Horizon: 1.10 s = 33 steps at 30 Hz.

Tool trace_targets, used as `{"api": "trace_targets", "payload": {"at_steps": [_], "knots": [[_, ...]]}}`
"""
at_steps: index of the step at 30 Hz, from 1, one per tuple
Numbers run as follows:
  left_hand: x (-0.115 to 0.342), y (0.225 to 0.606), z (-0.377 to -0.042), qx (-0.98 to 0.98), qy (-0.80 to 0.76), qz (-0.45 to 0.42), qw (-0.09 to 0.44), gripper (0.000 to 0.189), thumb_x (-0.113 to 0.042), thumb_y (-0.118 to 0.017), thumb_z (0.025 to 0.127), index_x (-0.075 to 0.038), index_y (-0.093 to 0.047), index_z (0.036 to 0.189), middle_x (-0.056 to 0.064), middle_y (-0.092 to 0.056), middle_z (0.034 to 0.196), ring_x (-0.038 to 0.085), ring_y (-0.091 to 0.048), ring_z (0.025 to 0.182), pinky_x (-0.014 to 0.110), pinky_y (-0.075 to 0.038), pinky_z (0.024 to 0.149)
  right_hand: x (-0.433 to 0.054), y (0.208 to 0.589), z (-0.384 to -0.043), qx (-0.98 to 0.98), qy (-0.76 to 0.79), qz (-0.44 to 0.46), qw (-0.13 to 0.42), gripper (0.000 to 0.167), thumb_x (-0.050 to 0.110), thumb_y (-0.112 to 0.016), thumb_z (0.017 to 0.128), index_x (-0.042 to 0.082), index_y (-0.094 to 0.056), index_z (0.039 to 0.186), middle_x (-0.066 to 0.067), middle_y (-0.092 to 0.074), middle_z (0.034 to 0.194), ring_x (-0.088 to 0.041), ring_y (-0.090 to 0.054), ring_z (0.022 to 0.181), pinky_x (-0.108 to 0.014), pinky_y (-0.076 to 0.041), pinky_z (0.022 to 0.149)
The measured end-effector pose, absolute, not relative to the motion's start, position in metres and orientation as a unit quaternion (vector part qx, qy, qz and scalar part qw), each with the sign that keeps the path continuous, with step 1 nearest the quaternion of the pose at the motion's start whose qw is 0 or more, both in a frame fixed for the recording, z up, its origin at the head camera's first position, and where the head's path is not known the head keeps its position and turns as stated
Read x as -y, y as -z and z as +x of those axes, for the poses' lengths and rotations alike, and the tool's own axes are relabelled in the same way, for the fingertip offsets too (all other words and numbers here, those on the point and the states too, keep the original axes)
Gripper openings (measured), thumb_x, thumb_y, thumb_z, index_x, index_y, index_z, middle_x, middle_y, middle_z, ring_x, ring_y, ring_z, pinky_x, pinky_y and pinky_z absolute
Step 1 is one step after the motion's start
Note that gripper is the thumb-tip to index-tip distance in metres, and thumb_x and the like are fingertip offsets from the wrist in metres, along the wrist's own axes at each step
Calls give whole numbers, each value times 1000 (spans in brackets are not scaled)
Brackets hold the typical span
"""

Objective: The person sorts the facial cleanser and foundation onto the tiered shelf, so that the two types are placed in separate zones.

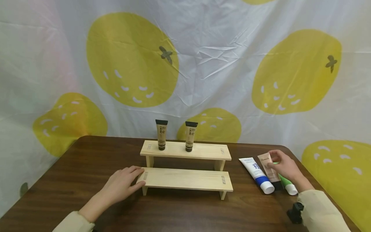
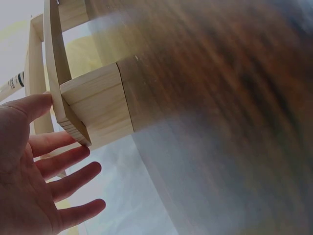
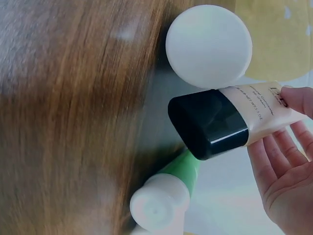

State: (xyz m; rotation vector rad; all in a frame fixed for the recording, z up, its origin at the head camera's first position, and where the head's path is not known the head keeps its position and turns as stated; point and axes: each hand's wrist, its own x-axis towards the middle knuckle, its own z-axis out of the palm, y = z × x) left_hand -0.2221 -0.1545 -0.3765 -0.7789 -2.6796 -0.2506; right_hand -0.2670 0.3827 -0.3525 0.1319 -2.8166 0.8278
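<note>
My right hand (image 1: 287, 166) pinches a beige cosmetic tube (image 3: 261, 107) with a black cap, thumb on one side and fingers on the other. Left of it lies a white tube (image 1: 250, 167) with a blue band and white cap. A green tube (image 1: 285, 181) with a white cap lies on the right, partly hidden by the right hand. With spread, nearly straight fingers, my left hand (image 1: 120, 185) touches the left end of the front wooden step (image 1: 185, 179); its thumb and index fingertip are at the board's edges in the left wrist view.
Behind the front step stands a taller wooden step (image 1: 208, 151). Two small gold tubes, a left one (image 1: 161, 135) and a right one (image 1: 190, 137), stand on it, black caps down. The brown table (image 1: 174, 214) meets a lemon-print curtain (image 1: 208, 74) at the back.
</note>
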Motion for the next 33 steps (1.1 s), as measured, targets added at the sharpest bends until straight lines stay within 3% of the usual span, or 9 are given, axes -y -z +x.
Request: {"api": "trace_targets", "payload": {"at_steps": [14, 19, 25, 33], "knots": [[155, 377, -222, 941, 91, -276, 172, 45, -39, -57, 84, -5, -60, 112, 9, -57, 107, 27, -56, 90, 45, -43, 72, -382, 339, -263, 953, -255, 91, 138, 35, 14, -59, 84, -2, -45, 112, -13, -56, 86, -28, -57, 78, -38, -44, 62], [155, 378, -223, 941, 90, -276, 171, 45, -40, -56, 84, -5, -60, 113, 9, -57, 107, 27, -56, 90, 45, -44, 72, -383, 335, -263, 951, -254, 104, 140, 30, 14, -58, 85, -3, -47, 108, -13, -57, 85, -28, -57, 77, -39, -45, 62], [155, 377, -222, 942, 91, -275, 170, 45, -39, -56, 84, -5, -60, 113, 9, -57, 107, 27, -56, 90, 45, -44, 72, -385, 329, -261, 949, -241, 126, 160, 24, 14, -57, 86, -2, -51, 102, -17, -59, 87, -31, -57, 76, -47, -44, 66], [155, 378, -222, 942, 89, -274, 170, 45, -39, -56, 84, -5, -60, 112, 9, -57, 107, 27, -57, 89, 45, -44, 71, -387, 322, -258, 943, -233, 157, 179, 18, 11, -58, 86, 1, -51, 100, -15, -62, 83, -29, -59, 73, -44, -44, 63]]}}
